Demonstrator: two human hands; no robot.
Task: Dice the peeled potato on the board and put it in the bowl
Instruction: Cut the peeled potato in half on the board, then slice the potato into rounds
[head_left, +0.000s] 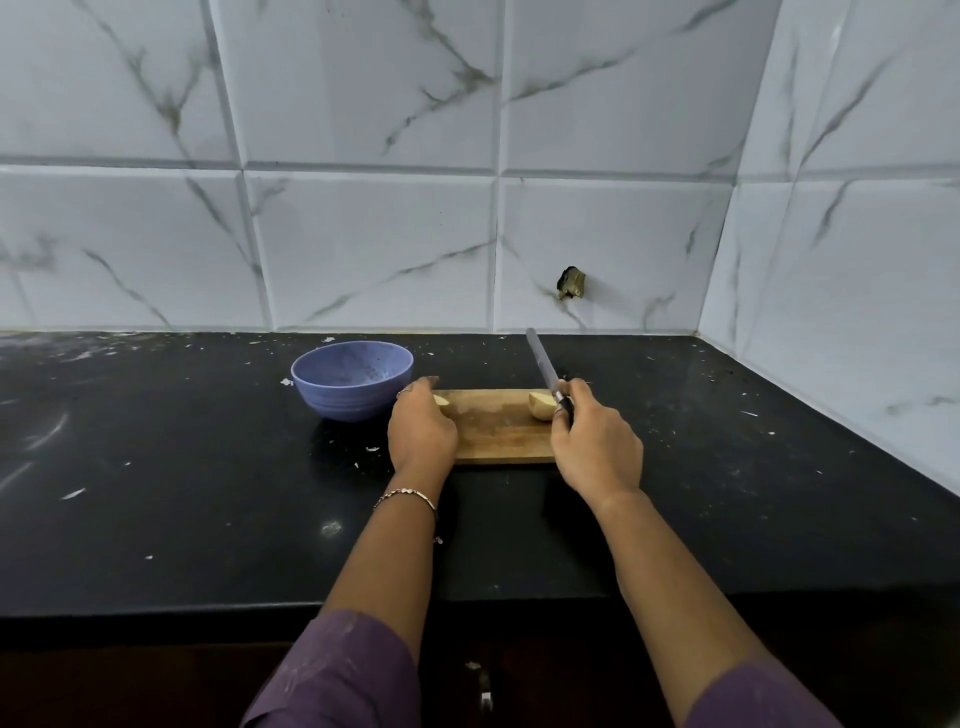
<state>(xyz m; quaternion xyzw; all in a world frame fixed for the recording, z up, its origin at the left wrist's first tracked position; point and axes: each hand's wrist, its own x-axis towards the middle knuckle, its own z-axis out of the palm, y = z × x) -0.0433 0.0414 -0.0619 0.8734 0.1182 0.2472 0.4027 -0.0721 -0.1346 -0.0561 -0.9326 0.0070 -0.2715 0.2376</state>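
Round blue speckled bowl (352, 379) on the black tabletop (182, 467) shows only its bare inside. Left hand (423, 431) curls over a pale peeled potato piece (441, 400) at the left end of the wooden cutting board (498, 434), and a second potato chunk (540, 405) sits at the right end. Right hand (595, 447) grips the steel knife (540, 358), blade pointing away toward the wall.

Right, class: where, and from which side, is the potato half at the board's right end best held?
I'd pinch the potato half across its rounded flanks from above and the left: the right hand and knife crowd its right side, while the board lies bare to its left.
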